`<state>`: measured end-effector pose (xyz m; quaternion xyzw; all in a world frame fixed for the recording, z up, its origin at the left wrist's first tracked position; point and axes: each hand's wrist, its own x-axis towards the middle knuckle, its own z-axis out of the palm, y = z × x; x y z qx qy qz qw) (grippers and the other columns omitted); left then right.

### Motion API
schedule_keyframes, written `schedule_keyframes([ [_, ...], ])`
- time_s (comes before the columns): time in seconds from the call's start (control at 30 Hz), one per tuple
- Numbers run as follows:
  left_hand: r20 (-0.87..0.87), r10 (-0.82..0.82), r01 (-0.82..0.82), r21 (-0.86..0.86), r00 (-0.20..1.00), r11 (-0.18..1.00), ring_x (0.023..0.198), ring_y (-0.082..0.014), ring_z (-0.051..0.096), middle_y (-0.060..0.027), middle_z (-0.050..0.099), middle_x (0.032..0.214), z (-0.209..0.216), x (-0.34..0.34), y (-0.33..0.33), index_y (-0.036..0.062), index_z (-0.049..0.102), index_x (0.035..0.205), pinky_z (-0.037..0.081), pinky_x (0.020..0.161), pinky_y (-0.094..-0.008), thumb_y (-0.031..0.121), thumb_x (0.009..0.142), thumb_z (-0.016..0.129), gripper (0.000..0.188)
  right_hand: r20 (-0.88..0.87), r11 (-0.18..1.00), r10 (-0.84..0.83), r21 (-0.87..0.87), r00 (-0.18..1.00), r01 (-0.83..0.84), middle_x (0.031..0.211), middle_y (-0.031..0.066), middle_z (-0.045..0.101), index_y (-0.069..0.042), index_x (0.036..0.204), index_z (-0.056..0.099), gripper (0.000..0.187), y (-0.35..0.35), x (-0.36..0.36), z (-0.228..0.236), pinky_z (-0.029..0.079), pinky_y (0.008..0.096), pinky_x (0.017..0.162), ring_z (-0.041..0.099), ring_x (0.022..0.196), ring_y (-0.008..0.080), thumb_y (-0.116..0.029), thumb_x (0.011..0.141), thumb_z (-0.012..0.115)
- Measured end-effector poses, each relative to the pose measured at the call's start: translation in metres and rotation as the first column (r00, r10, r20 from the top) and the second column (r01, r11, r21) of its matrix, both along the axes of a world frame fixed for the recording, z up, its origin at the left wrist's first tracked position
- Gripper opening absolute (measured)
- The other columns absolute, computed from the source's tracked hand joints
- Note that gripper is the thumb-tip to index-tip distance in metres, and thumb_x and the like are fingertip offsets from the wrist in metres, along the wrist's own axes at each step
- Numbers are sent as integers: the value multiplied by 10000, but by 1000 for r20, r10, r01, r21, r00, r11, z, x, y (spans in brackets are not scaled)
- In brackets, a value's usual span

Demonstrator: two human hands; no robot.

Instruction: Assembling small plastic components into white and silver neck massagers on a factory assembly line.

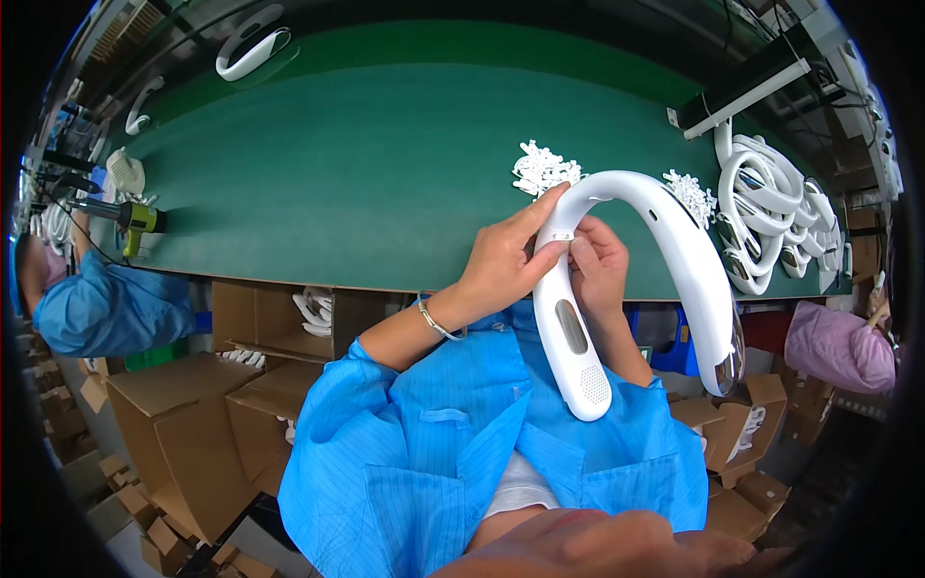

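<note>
A white U-shaped neck fan point(689, 260) is held up in front of my chest, above the near edge of the green table. My left hand point(501, 252) is closed round one arm of it, thumb pressed on its inner edge and fingers behind the curve. My right hand point(599, 265) is closed against that same arm, fingertips pinching near a small white spot by the left thumb. Whether a loose small part is between those fingertips, I cannot make out. The held arm has a grey oval panel and a dotted grille at its end. Small white plastic pieces point(541, 168) lie heaped just beyond it.
Another heap of small white pieces point(690, 197) lies right of the fan's curve. Several neck fans point(766, 207) are piled at the table's right. A green-and-black power screwdriver point(135, 220) rests at the left edge. Cardboard boxes point(173, 424) stand below; people sit at both sides.
</note>
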<state>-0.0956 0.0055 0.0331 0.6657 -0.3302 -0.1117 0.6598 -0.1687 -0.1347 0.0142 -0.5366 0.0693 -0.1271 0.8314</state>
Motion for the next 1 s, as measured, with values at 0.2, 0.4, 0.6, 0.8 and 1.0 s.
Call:
schedule_keyframes([
  [0.2, -153, -131, 133, 6, 979, 991, 891, -168, 644, -131, 606, 1129, 4, -1, 4, 74, 284, 1432, 537, 719, -278, 33, 874, 549, 619, -65, 999, -8, 46, 998, 11, 971, 123, 647, 68, 1139, 536, 280, 0, 0, 6, 497, 266, 771, 620, 839, 134, -42, 882, 531],
  [0.4, -109, -77, 94, 164, 991, 982, 816, -194, 667, -163, 613, 1087, 12, -5, 5, 44, 290, 1416, 542, 675, -290, 62, 888, 540, 584, -90, 998, -14, 60, 996, 20, 962, 114, 647, 46, 1133, 542, 268, 2, 0, 16, 513, 261, 713, 626, 797, 131, -58, 886, 538],
  [0.6, -264, -113, 128, 40, 958, 991, 898, -185, 649, -161, 601, 1096, 7, -11, 1, -15, 340, 1359, 532, 737, -285, 76, 908, 524, 496, -147, 999, -27, 42, 989, 34, 971, 113, 645, 34, 1127, 549, 256, -3, 0, 18, 508, 270, 738, 621, 822, 132, -62, 890, 539],
  [0.8, -93, 53, -64, -115, 994, 991, 671, -250, 667, -171, 644, 835, -12, -16, -12, 9, 450, 1271, 514, 587, -331, 119, 870, 563, 431, -143, 988, -119, -119, 983, 102, 957, 106, 645, 39, 1105, 562, 241, 10, -2, 34, 497, 263, 755, 614, 829, 131, -54, 883, 549],
  [1.0, 24, 137, -135, -81, 990, 988, 639, -220, 657, -155, 638, 775, -10, -19, -13, -3, 478, 1234, 506, 561, -312, 90, 873, 549, 380, -113, 960, -200, -220, 973, 172, 954, 90, 649, 37, 1069, 583, 217, 1, -6, 5, 488, 241, 763, 609, 834, 114, -61, 877, 573],
])
